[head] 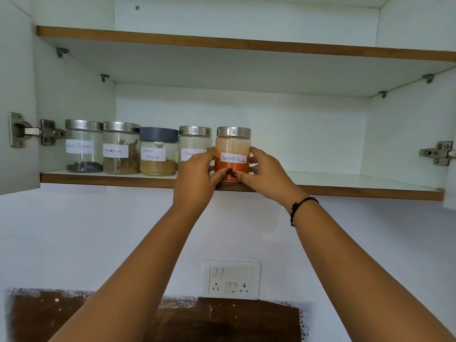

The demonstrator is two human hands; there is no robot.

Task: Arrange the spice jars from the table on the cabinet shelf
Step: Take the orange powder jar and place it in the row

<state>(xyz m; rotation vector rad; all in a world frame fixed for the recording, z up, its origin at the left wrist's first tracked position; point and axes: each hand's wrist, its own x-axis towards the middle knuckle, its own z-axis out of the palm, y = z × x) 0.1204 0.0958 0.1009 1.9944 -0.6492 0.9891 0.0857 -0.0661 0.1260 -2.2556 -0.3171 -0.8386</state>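
A glass jar of red chilli powder (233, 146) with a steel lid stands at the front edge of the lower cabinet shelf (345, 183). My left hand (197, 174) and my right hand (264, 171) hold it from both sides, thumbs meeting on its front near the base. To its left stand several labelled jars in a row: black pepper (84, 146), a cinnamon jar (121, 149), garam masala (158, 154) with a grey lid, and another cinnamon jar (193, 144), partly hidden behind my left hand.
The shelf stretches bare to the right of the jars. An upper shelf (222, 43) runs above. Door hinges sit at the left (27, 132) and right (439, 153) sides. A socket panel (230, 280) is on the wall below.
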